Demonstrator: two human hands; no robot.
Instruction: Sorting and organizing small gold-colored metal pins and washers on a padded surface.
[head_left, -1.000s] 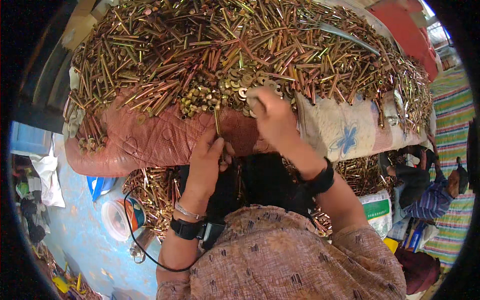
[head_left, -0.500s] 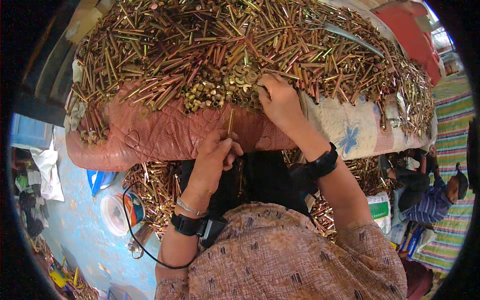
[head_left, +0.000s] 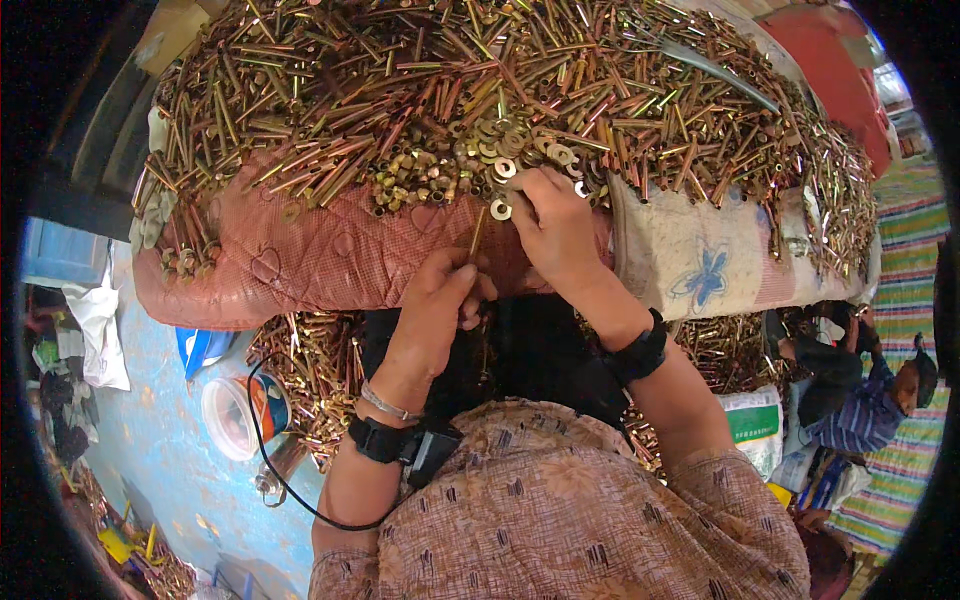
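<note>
My left hand [head_left: 435,300] is closed around a thin brass-coloured metal rod [head_left: 477,234], which stands up from the thumb and fingers at a slight tilt. To its right, my right hand [head_left: 562,232] is pinched at the edge of the heap, with a flat washer [head_left: 501,210] at its thumb and fingertips. More loose washers [head_left: 510,140] lie just beyond those fingers. Beside them, on the left, is a cluster of small brass nuts [head_left: 415,180]. A broad heap of metal rods and tubes [head_left: 400,90] spreads behind both hands.
The heap lies on a red quilted pad [head_left: 330,250] and a cream cloth [head_left: 665,235]. A grey curved strip [head_left: 715,68] rests on it. A plastic tub [head_left: 232,415] stands on the blue floor at left. Another person [head_left: 860,400] sits at right, near a white-and-green sack [head_left: 752,428].
My right hand has drawn back slightly from the washer pile, and a washer now shows at its fingertips. The rod in my left hand leans a little more to the right.
</note>
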